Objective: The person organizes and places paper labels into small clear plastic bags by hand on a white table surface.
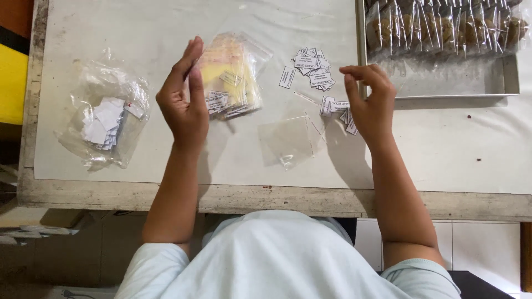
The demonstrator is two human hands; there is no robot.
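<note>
Two hands hover over the worktop (166,160), neither gripping anything we can make out. Our right hand (370,102) is curled, fingertips pinched loosely together, right above the loose labels (313,69) scattered beside the tray (443,88) at the far right edge. Our left hand (185,97) is open and flat on edge, just in front of the bag of labels (233,75). The empty clear sleeve (288,141) lies between the hands, toward the near edge, nearer our right one.

A white table (443,149) is carrying everything. A metal tray (443,91) is sitting at one corner. Well apart from the tray, paper labels (313,69), an empty clear bag (288,141) and two filled bags (105,119) are lying.
</note>
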